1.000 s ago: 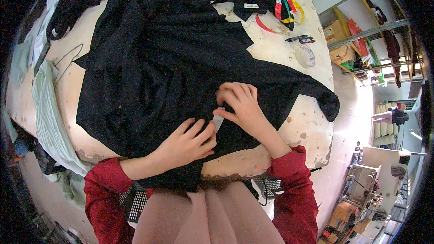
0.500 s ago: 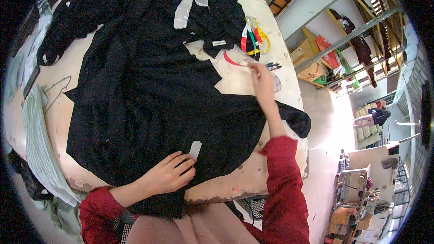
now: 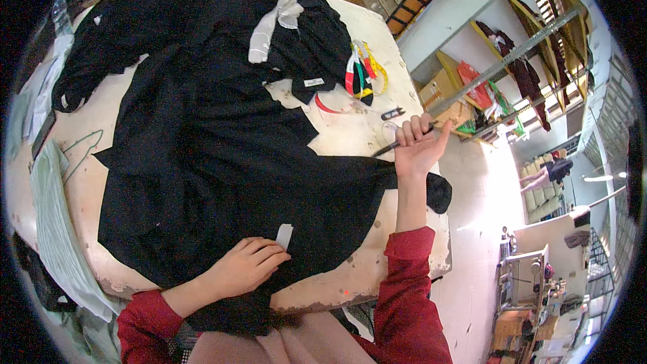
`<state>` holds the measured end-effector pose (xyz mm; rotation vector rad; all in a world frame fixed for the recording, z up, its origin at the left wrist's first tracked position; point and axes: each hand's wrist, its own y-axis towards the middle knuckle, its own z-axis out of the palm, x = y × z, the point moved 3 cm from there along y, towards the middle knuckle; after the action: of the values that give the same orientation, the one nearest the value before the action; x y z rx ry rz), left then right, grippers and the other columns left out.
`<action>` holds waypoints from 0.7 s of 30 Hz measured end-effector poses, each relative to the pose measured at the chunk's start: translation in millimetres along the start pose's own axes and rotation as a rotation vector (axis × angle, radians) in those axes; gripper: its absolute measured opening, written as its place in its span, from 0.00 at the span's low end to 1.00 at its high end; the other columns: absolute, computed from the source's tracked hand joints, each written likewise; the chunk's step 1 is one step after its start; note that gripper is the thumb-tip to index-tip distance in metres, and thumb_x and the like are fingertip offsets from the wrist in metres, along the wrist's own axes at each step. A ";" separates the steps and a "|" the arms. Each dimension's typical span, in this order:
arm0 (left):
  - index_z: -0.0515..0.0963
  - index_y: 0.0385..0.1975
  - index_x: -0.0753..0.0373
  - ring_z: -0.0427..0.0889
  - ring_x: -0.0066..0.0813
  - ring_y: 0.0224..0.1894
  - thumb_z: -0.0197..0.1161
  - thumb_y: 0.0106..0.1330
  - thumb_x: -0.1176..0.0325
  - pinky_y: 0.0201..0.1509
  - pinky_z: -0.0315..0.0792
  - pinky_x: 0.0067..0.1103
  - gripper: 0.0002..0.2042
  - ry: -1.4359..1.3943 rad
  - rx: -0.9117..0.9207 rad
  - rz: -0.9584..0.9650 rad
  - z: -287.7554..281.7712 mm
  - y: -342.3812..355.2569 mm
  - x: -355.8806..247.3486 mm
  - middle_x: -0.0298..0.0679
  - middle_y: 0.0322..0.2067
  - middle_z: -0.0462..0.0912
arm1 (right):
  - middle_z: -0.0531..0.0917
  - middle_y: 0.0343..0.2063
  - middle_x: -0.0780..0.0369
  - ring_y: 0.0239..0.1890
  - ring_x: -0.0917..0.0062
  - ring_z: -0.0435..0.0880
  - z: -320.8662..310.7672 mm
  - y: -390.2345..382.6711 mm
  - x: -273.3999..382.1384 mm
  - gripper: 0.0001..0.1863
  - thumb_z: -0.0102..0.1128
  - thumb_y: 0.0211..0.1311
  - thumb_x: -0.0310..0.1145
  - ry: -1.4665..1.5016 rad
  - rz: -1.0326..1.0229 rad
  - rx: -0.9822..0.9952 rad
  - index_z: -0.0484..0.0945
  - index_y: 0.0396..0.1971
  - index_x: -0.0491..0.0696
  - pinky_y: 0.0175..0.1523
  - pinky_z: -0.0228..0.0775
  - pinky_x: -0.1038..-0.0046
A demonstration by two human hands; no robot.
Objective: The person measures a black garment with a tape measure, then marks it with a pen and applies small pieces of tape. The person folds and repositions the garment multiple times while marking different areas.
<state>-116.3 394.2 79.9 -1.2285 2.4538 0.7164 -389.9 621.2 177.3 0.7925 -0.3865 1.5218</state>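
Observation:
My left hand (image 3: 249, 266) lies palm down on the black fabric (image 3: 195, 182), fingers lying loosely bent, fingertips at the lower end of a short pale strip (image 3: 284, 236). My right hand (image 3: 418, 152), raised palm up at the table's right side, has fingers curled round a dark pen (image 3: 384, 150); its thumb sticks out. A roll of tape (image 3: 387, 133) is partly hidden beside that hand. Another pen or small marker (image 3: 392, 113) lies above it, near the coiled coloured measuring tapes (image 3: 364, 71) and a red strip (image 3: 323, 106).
The pale, worn table (image 3: 323, 296) carries white fabric pieces (image 3: 266, 34) and pale pleated cloth (image 3: 64, 229) on the left. Shelves with cloth and boxes (image 3: 505, 67) line the right wall. A person in dark top (image 3: 556, 170) stands beyond the floor aisle (image 3: 465, 249).
My right hand left the pale strip, reached up and rightward and took hold of a pen. My left hand stayed by the strip. The view has shifted, showing more of the table's far end.

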 end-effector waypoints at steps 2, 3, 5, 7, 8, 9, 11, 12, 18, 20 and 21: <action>0.73 0.51 0.59 0.74 0.36 0.54 0.62 0.61 0.69 0.60 0.67 0.32 0.17 0.008 0.004 0.001 1.4 0.4 0.2 0.38 0.49 0.76 | 0.53 0.14 0.71 0.17 0.84 0.49 0.5 -4.4 11.3 0.23 0.46 0.68 0.52 0.046 -0.023 0.086 0.58 0.18 0.53 0.24 0.42 0.77; 0.73 0.51 0.59 0.74 0.36 0.54 0.62 0.61 0.69 0.60 0.67 0.32 0.17 -0.005 0.008 -0.005 2.6 1.1 1.0 0.37 0.49 0.76 | 0.51 0.12 0.72 0.16 0.84 0.47 6.8 -7.9 13.7 0.23 0.47 0.67 0.49 0.052 -0.037 -0.037 0.55 0.16 0.53 0.22 0.41 0.77; 0.73 0.51 0.59 0.73 0.36 0.54 0.62 0.61 0.70 0.60 0.67 0.32 0.17 0.010 0.016 -0.002 1.5 1.9 0.1 0.37 0.49 0.76 | 0.52 0.13 0.72 0.15 0.84 0.48 1.8 -7.9 16.6 0.21 0.48 0.66 0.45 0.084 -0.061 0.000 0.56 0.16 0.53 0.22 0.42 0.78; 0.73 0.51 0.58 0.73 0.36 0.54 0.62 0.61 0.70 0.60 0.67 0.32 0.18 0.009 0.019 0.000 1.5 2.4 0.3 0.37 0.50 0.76 | 0.53 0.13 0.71 0.15 0.84 0.49 1.3 -6.7 19.0 0.20 0.48 0.66 0.41 0.133 -0.069 0.025 0.56 0.15 0.53 0.21 0.44 0.78; 0.73 0.52 0.57 0.73 0.37 0.54 0.62 0.61 0.70 0.60 0.67 0.33 0.18 -0.001 0.020 0.002 3.2 2.1 1.7 0.37 0.50 0.76 | 0.52 0.13 0.71 0.15 0.84 0.48 0.1 -6.1 19.9 0.20 0.48 0.66 0.42 0.127 -0.061 0.022 0.56 0.15 0.53 0.21 0.43 0.78; 0.73 0.52 0.57 0.73 0.37 0.55 0.63 0.61 0.70 0.59 0.67 0.34 0.18 -0.012 0.020 0.003 3.8 2.0 2.8 0.36 0.51 0.75 | 0.51 0.13 0.72 0.15 0.84 0.47 -1.6 -5.2 21.4 0.20 0.48 0.66 0.42 0.121 -0.053 0.019 0.55 0.16 0.54 0.22 0.42 0.77; 0.73 0.52 0.59 0.73 0.36 0.55 0.61 0.61 0.70 0.60 0.67 0.33 0.18 0.006 0.028 0.000 1.5 2.3 0.4 0.37 0.50 0.76 | 0.55 0.14 0.71 0.15 0.85 0.48 -2.6 -5.4 19.6 0.17 0.49 0.67 0.42 0.127 -0.061 0.055 0.63 0.19 0.52 0.21 0.42 0.79; 0.73 0.52 0.60 0.73 0.36 0.55 0.60 0.61 0.70 0.61 0.67 0.32 0.18 0.013 0.032 -0.002 0.9 3.3 -0.8 0.38 0.49 0.76 | 0.60 0.17 0.71 0.15 0.86 0.50 -1.9 -6.2 20.0 0.14 0.50 0.67 0.42 0.141 -0.038 0.077 0.67 0.24 0.50 0.21 0.44 0.80; 0.76 0.51 0.65 0.74 0.36 0.57 0.56 0.58 0.69 0.66 0.66 0.33 0.19 0.291 0.038 0.136 1.0 -6.6 -7.8 0.39 0.48 0.76 | 0.79 0.32 0.61 0.20 0.84 0.64 62.4 -35.5 0.3 0.28 0.40 0.71 0.45 -0.069 0.093 -0.208 0.69 0.54 0.32 0.27 0.60 0.80; 0.77 0.49 0.65 0.74 0.36 0.56 0.57 0.58 0.69 0.66 0.66 0.33 0.18 0.325 0.007 0.164 -0.3 -4.9 -10.3 0.40 0.46 0.76 | 0.74 0.18 0.66 0.19 0.82 0.64 18.5 -33.0 -6.5 0.34 0.33 0.71 0.54 -0.124 0.212 0.431 0.73 0.47 0.33 0.25 0.56 0.77; 0.77 0.50 0.65 0.74 0.36 0.56 0.57 0.58 0.69 0.66 0.66 0.33 0.19 0.336 0.002 0.169 -0.7 -4.8 -10.1 0.40 0.46 0.76 | 0.70 0.14 0.67 0.18 0.82 0.63 22.1 -46.3 -18.8 0.36 0.31 0.71 0.56 -0.194 0.287 0.342 0.74 0.45 0.35 0.23 0.53 0.77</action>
<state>-106.5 398.0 83.8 -1.2373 2.8575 0.5894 -340.7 598.7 170.0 1.1996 -0.4003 1.8128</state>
